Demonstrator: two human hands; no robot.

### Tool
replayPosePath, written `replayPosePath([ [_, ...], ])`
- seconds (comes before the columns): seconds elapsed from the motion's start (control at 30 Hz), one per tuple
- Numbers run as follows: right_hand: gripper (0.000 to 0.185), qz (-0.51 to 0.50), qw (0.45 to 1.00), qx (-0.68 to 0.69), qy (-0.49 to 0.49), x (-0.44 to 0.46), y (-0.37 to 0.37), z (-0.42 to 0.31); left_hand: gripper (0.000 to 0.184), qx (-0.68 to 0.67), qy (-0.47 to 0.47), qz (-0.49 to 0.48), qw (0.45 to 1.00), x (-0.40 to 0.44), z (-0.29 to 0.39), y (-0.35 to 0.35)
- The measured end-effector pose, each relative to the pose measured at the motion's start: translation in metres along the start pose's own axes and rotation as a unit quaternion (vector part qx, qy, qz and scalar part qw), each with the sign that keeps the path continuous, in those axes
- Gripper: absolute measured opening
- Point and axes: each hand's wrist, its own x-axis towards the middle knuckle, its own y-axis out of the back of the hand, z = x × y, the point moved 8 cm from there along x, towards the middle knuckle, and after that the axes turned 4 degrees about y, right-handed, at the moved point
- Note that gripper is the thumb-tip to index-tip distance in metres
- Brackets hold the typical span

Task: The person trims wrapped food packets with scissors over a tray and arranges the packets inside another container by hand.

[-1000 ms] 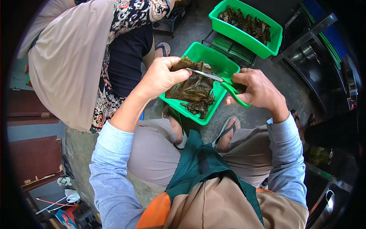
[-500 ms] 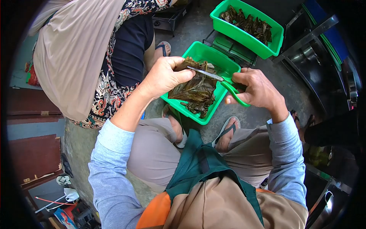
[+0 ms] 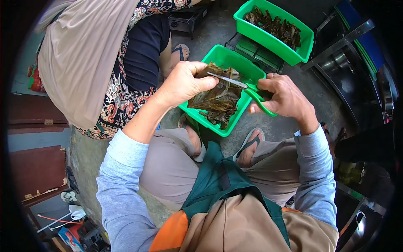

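My left hand [image 3: 184, 83] pinches the upper edge of a large brown, wilted leaf [image 3: 216, 98] between thumb and fingers. The leaf hangs over a green plastic tub [image 3: 226, 133]. In my right hand [image 3: 287, 95] is a pair of scissors [image 3: 254, 94] with green handles, its blades lying across the leaf near my left thumb. Whether the blades are fully closed I cannot tell. More brown leaves [image 3: 220, 119] lie in the tub below, partly hidden by the held leaf.
A second green tub [image 3: 273, 40] with dark leaves stands at the back right, beside a metal stand [image 3: 252, 50]. Another person in a patterned garment [image 3: 111, 109] sits close on my left. A metal rack [image 3: 340, 44] is at the right. My sandalled foot [image 3: 249, 149] rests near the tub.
Almost nothing differs. The view has shifted very slightly, and both hands keep their hold on the leaf and the scissors.
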Motion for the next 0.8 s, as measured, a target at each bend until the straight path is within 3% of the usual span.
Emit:
replayPosePath([
  [0.8,0.056,0.011,1.000,-0.004,-0.008,0.0088,0.0038,-0.0003,0.024,-0.022,-0.010,-0.005,1.000,0.0064,0.0010,-0.0089],
])
